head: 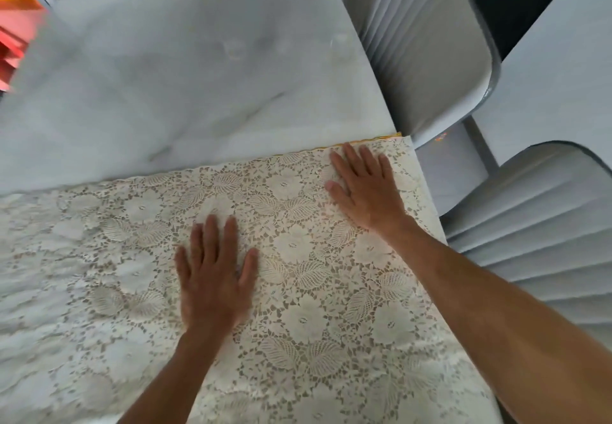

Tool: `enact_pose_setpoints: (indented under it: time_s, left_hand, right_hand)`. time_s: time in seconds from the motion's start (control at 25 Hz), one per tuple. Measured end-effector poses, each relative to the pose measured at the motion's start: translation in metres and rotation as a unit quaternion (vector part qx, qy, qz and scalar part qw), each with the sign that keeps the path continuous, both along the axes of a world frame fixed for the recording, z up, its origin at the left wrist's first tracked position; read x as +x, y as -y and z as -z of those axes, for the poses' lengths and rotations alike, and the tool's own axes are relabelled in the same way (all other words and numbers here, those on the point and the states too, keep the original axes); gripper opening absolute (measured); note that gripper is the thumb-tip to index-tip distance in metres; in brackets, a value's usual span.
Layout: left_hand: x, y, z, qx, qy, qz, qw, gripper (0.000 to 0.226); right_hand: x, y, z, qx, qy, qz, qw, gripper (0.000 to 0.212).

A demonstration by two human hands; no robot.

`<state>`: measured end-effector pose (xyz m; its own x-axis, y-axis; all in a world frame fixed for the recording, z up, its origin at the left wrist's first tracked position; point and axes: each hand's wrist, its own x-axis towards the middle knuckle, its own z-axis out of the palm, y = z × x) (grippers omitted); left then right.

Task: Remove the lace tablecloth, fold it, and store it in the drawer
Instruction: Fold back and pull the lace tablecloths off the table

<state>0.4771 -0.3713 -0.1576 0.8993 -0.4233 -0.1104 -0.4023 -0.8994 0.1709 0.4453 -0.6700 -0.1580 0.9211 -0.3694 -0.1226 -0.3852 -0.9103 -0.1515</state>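
Note:
A cream lace tablecloth [298,251] with a flower pattern lies flat over the near half of a pale marble table [185,86]. Its far edge runs across the table's middle and shows a thin yellow trim at the right corner. My left hand [215,278] rests palm down on the lace near the centre, fingers spread a little. My right hand [364,185] presses flat on the cloth near its far right corner, close to the table's right edge. Neither hand grips the cloth. No drawer is in view.
Two grey padded chairs stand along the table's right side, one at the far right [427,46] and one nearer [536,225]. Something orange and pink [13,23] shows at the left edge. The left part of the picture is blurred.

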Motion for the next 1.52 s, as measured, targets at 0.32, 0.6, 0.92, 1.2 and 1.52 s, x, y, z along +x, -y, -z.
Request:
enact_pose_setpoints:
  time_s: [0.32,0.6,0.92,1.2,1.52]
  left_hand:
    - [0.002,-0.001,-0.005,0.034,-0.006,-0.003,0.999,0.068]
    - [-0.129,-0.128,-0.032,-0.021,-0.082,-0.083,0.993,0.058]
    - [-0.282,-0.360,-0.044,0.005,-0.105,-0.297,0.949,0.064]
    - [-0.313,-0.487,-0.053,-0.063,-0.212,-0.469,0.855,0.075]
    - [-0.306,-0.457,-0.041,0.005,-0.124,-0.086,0.988,0.065]
  right_hand:
    - [-0.183,-0.171,-0.005,0.045,0.026,0.006,0.999,0.061]
    - [-0.199,-0.194,-0.021,0.033,-0.071,0.013,0.997,0.066]
    - [-0.270,-0.452,-0.059,0.071,-0.096,-0.215,0.969,0.063]
    - [-0.291,-0.576,-0.052,0.005,-0.107,-0.255,0.961,0.075]
    - [-0.348,-0.574,-0.051,0.047,-0.094,-0.222,0.969,0.062]
